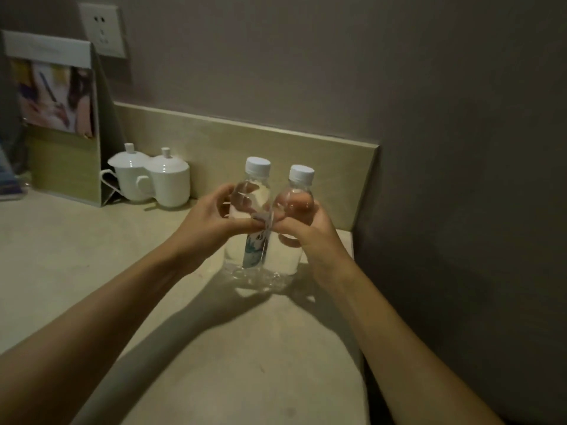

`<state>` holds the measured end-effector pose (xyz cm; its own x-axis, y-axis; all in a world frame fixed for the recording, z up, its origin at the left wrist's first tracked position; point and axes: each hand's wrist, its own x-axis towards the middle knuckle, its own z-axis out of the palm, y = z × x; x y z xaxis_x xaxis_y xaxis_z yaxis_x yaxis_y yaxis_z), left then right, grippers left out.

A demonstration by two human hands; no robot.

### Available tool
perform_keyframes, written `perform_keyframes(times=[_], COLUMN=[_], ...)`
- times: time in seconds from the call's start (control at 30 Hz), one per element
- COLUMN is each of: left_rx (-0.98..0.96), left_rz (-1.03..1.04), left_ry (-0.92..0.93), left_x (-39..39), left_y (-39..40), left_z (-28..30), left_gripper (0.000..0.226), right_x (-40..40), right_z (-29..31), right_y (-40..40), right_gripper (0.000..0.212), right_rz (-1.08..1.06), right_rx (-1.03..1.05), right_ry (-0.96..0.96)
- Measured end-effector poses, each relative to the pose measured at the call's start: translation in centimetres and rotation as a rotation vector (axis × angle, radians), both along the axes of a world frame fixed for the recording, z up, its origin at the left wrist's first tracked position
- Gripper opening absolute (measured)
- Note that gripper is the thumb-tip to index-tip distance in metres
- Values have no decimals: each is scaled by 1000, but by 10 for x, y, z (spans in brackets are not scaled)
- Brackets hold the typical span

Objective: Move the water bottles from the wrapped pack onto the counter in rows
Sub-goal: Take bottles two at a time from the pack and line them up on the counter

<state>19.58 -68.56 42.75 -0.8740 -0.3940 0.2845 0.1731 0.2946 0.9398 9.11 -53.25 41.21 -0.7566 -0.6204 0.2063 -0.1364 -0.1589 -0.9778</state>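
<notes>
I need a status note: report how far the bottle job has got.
Done: nothing stands apart in a row. In hand: left hand grips the left bottle, right hand the right bottle, both upright on the counter. Left: separating and lining them up.

This looks like a hotel guest room: a pale stone counter (76,246) with a low backsplash, two white lidded ceramic cups (150,177) at the far left, a standing printed brochure card (55,102) (text unreadable), and a white wall socket (102,30) above.

Left hand (211,219), right hand (310,228), both gripping.
</notes>
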Motion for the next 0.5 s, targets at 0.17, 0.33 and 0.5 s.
perform_keyframes(times=[0.17, 0.33, 0.5], left_rx=[-110, -103, -19], left_rz=[-92, -154, -258], left_ry=[-34, -40, 8], left_x=[3, 6, 11], left_y=[-64, -116, -142], left_z=[2, 7, -5], left_gripper=[59, 59, 48], right_x=[5, 15, 21], right_z=[7, 7, -1], right_y=[-50, -96, -121], right_gripper=[49, 53, 56], right_rz=[1, -32, -180], right_rx=[13, -9, -70], right_ry=[-32, -19, -28])
